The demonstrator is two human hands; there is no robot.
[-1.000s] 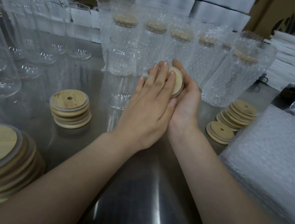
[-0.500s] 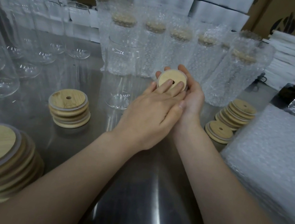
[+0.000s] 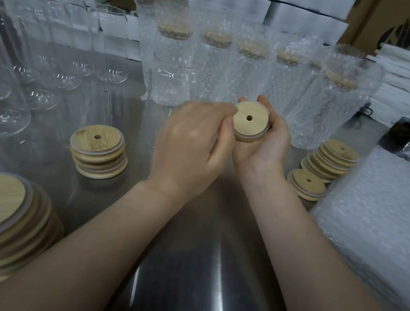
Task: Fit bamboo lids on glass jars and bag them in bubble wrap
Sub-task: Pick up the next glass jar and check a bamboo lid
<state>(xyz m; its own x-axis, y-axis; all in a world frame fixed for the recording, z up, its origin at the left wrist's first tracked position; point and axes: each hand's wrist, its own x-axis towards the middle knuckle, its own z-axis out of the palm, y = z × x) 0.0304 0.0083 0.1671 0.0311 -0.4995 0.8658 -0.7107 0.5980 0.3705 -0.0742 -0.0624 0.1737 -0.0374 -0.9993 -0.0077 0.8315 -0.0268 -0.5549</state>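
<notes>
While the lid (image 3: 251, 121) is cradled in the right hand (image 3: 267, 149), above the bench (image 3: 192, 275) and just in front of the bagged jars (image 3: 241, 61), no jar is yet capped by it. The right grip is curled round the lid's rim from below, with the holed face turned up and a pale ring (image 3: 248, 138) seen under the wood. The left hand (image 3: 192, 142) is held just beside the lid's left edge with fingers bent. It is blurred, so whether the rim is pinched or only touched cannot be told.

The step in hand is judged to be the readying of this lid for the bare jar (image 3: 169, 78), which stands open just beyond the left hand. For this to be done well, the ring should be checked all round and pressed flat where it is lifted, since an uneven ring is likely to leave the lid cocked. The lid should then be carried over the jar's mouth, kept level, and set down square rather than led in by one edge. The glass is best steadied low on its wall by the free hand while pressure is spread evenly across the wood. Care is called for near the bagged jars, which could be knocked. Bubble wrap (image 3: 390, 227) is piled at the right for bagging.
</notes>
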